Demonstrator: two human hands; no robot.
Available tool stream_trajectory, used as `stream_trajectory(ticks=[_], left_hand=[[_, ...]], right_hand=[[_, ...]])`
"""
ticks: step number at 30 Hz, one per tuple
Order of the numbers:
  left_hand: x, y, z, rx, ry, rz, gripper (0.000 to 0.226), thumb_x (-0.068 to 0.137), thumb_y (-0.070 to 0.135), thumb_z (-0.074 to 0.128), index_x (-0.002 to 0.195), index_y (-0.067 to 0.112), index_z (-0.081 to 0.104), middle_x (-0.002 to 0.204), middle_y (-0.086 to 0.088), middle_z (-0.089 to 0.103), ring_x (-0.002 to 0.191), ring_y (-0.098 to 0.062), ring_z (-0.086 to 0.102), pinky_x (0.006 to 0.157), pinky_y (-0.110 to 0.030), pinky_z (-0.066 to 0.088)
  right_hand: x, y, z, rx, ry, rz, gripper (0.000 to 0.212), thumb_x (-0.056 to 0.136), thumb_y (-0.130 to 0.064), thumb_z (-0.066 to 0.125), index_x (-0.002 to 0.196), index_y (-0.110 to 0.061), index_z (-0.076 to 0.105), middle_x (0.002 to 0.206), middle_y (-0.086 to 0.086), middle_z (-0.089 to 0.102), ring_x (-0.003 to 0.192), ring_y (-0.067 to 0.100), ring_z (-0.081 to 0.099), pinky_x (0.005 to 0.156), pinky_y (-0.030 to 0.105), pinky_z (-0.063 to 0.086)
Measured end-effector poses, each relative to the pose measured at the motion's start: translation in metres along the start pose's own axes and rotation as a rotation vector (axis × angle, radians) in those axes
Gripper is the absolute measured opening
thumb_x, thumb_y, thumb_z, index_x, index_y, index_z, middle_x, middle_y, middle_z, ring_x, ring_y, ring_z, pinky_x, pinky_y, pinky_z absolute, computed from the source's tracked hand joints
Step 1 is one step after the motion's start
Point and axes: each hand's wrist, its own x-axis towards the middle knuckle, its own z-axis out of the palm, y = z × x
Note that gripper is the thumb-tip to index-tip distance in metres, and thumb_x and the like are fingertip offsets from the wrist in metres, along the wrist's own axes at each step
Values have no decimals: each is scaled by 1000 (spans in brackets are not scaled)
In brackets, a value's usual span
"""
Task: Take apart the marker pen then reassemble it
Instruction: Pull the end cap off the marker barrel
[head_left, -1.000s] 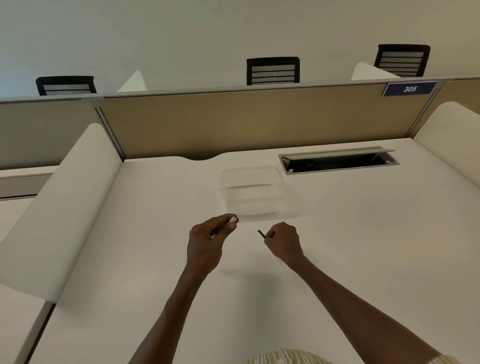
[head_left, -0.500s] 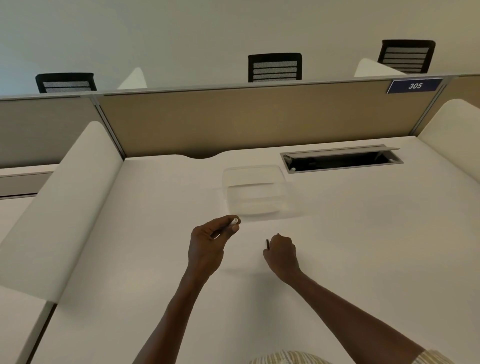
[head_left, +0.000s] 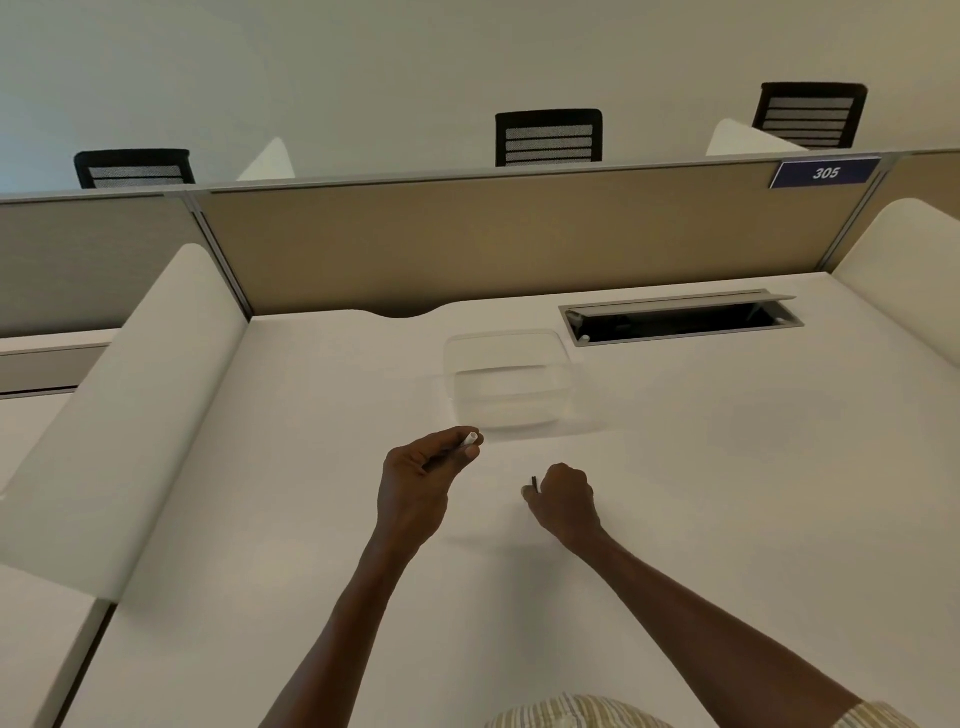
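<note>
A: Marker status?

B: In two parts. Marker barrel (head_left: 464, 446) is in the left hand (head_left: 415, 483), pinched between thumb and forefinger, other fingers curled under it. Pale end pokes out past the fingertips, pointing up and right. Hand is raised above the desk (head_left: 727, 493).

A: The other part?

B: Small dark piece (head_left: 533, 484) in the right hand (head_left: 563, 501). Fingers curled tight around it, only a short stub sticks out on the left side of the fist. Too small to tell which part of the marker it is. Fist sits low at the desk surface; can't tell if it touches.

A: Gap between the parts?

B: Apart, not joined. Barrel end is up and left of the dark piece.

A: Surroundings?

B: Clear plastic container (head_left: 511, 384) just beyond the left hand, near the barrel tip, not touching. Behind it to the right, an open cable tray (head_left: 680, 319) recessed in the desk. Tan partition (head_left: 519, 244) along the back edge, blue sign (head_left: 825, 173) reading 305 at its top right. Three black chair backs show above the partition. Striped sleeve (head_left: 571, 714) at the bottom edge.
</note>
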Motion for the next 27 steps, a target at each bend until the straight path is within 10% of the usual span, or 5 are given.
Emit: stream_trajectory(ticks=[8,13,18,27], left_hand=[[0,7,3,-1,-5,7,14,89,22,71,99,28,77,97,15,77,92,7,68,69,-5,48],[2,13,7,10,1,37,14,92,23,68,102,26,76,76,11,73,51,-3,49,51,-8,36],[1,23,15,-33,-25,85,15,92,22,67,103,28,76,105,12,76,97,1,67,75,-9,46],[-2,30,25,-183,4,125,23,92,12,66,102,30,76,109,4,76,115,-11,65,95,-29,47]], right_hand=[[11,-4,-33,433,68,81,39,95,-21,50,72,7,65,70,19,69,63,31,66,65,42,56],[15,-3,-57,722,-19,125,18,90,-4,57,78,0,70,66,10,68,46,11,59,46,20,51],[-2,-11,-54,820,-274,128,24,87,-19,70,81,4,71,70,15,71,49,17,62,48,23,50],[-29,-48,-40,1479,-710,326,54,87,-30,71,118,10,52,100,31,70,87,35,70,70,30,59]])
